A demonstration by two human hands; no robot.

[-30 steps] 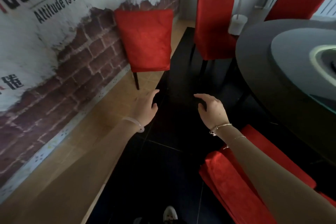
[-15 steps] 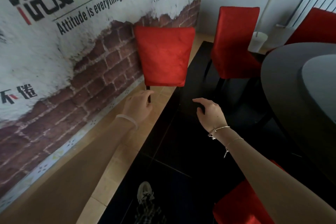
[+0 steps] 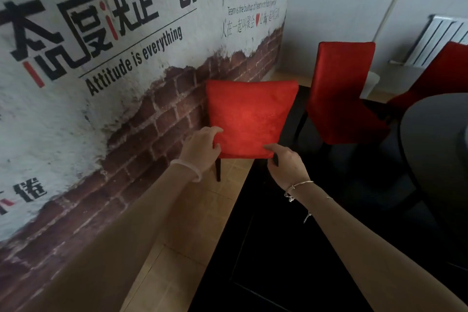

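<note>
You had the wall (image 3: 63,121) beside you reading "Attitude is everything" under large black characters 态度决定一切 — smaller print further along began "Team is the".

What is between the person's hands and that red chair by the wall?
Nothing visible. The left hand and the right hand are at the two lower corners of the back of the red chair. Whether they grip it cannot be told.

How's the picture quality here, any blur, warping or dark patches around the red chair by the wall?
Head view: the wide-angle lens bows the wall lettering; the red chair is evenly lit and fairly sharp; the left hand and right hand at its lower corners look slightly soft; the black floor and round table sink into near-featureless shadow; no glare shows.
</note>
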